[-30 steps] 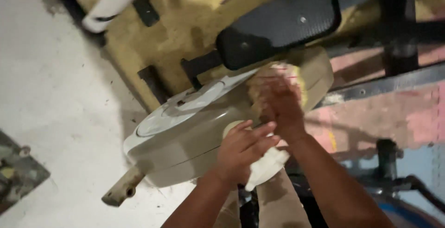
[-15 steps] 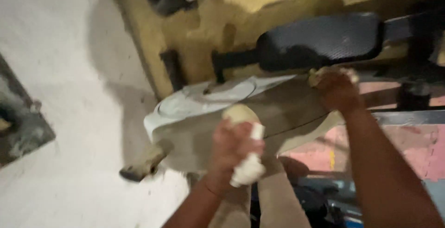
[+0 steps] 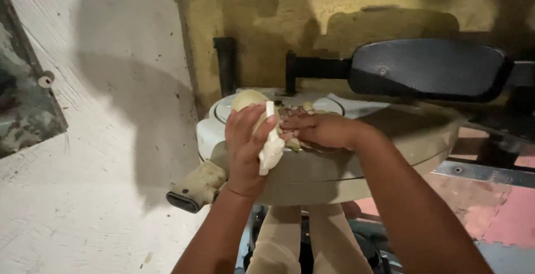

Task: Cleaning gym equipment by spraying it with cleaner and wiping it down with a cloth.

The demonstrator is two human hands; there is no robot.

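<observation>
**Two hands on the round cover of an exercise machine**

A white floor [image 3: 100, 140] fills the left side, bare and wide, with lots of room. A yellow wall [image 3: 251, 28] stands behind. On the right, the floor has pink mats [image 3: 501, 212], and a grey metal bar [image 3: 485, 175] lies across them.

The big beige machine cover [image 3: 356, 168] sits in the middle. Its top is round and white near the back edge. A black foot pedal [image 3: 429, 70] hangs just above it, on the right. A short beige tube [image 3: 198, 187] sticks out from the cover's lower left edge, over the floor.

The left hand [image 3: 245, 146] is at the cover's left edge. Its fingers are curled tight around a small pale bottle [image 3: 251, 107] and a white cloth [image 3: 271, 146]. I cannot tell what is in the bottle.

The right hand [image 3: 317, 129] lies flat on top of the cover, fingers spread and loose, pressing on a crumpled rag [image 3: 295, 112]. The two hands nearly touch.
</observation>
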